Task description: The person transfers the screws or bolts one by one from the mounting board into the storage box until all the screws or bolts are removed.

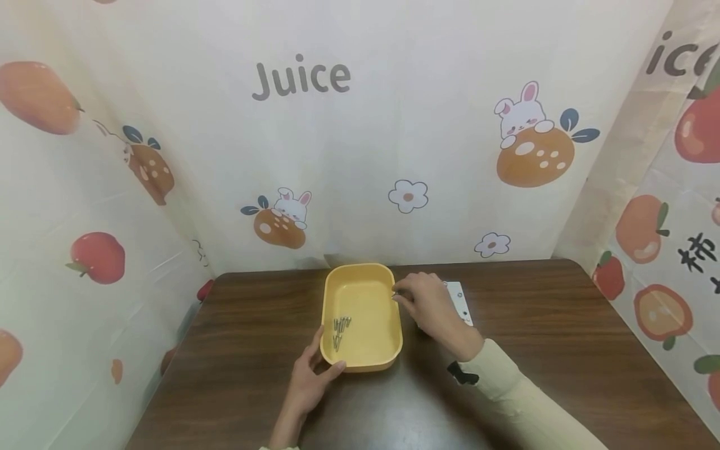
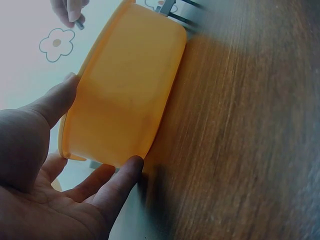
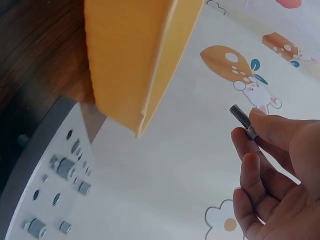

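Observation:
A yellow rectangular tray [image 1: 368, 300] stands on the table, with several silver bolts [image 1: 341, 325] lying in its left part. My left hand [image 1: 306, 381] grips the tray's near left corner; in the left wrist view the thumb is at the rim and the fingers touch the outer wall. Above the right rim, my right hand [image 1: 430, 306] pinches one bolt [image 3: 242, 118] between thumb and forefinger, its threaded end pointing away from the fingers. Partly hidden behind this hand is a white plate [image 1: 458, 300] with holes; bolts [image 3: 65, 169] stand in it in the right wrist view.
The dark wooden table [image 1: 236, 350] ends at the back against a white curtain [image 1: 360, 144] printed with fruit and rabbits. More printed curtain hangs at both sides. The white plate lies close to the tray's right side.

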Available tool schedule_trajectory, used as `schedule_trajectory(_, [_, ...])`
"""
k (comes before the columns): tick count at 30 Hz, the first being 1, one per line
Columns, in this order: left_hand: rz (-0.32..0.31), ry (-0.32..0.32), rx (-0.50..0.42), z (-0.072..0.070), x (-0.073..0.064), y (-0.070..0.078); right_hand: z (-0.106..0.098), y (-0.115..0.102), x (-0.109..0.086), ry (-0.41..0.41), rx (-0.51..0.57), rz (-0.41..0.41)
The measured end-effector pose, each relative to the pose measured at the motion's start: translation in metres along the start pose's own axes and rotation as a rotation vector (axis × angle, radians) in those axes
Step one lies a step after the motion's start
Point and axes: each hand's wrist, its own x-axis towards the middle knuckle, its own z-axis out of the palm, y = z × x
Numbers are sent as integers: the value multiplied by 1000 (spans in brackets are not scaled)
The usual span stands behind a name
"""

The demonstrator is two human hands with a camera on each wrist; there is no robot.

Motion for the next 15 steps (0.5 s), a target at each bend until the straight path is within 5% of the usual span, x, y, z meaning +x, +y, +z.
schedule_trajectory(15, [-23, 5, 18, 1, 0, -1, 9, -10, 12, -10, -13, -42])
